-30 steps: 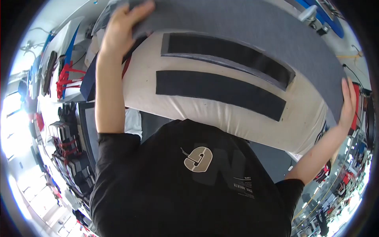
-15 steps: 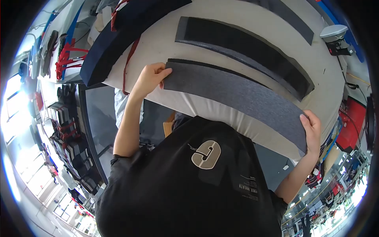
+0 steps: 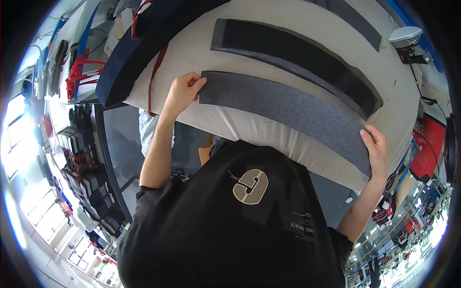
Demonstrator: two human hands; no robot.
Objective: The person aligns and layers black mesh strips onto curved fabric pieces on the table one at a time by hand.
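A long grey fabric strip (image 3: 288, 108) lies along the near edge of the padded, cloth-covered table (image 3: 192, 55). My left hand (image 3: 184, 93) pinches its left end between thumb and fingers. At the opposite end, my right hand (image 3: 377, 148) grips the strip's upper right corner. Just beyond it, a black strip (image 3: 293, 55) rests on a grey fabric piece whose edges show around it. Another grey strip (image 3: 353, 21) lies farther back, partly cut off by the frame.
A dark navy fabric piece (image 3: 139, 53) covers the table's left side, with a red strap (image 3: 156, 79) beside it. On the right stands an iron (image 3: 406, 41) with a cable. Folded stacks (image 3: 86, 168) fill a left shelf; a red case (image 3: 427, 149) sits at right.
Both hands have shifted the grey strip slightly away from me. The dark edge that showed behind it is now covered. My right hand has moved a little up and left.
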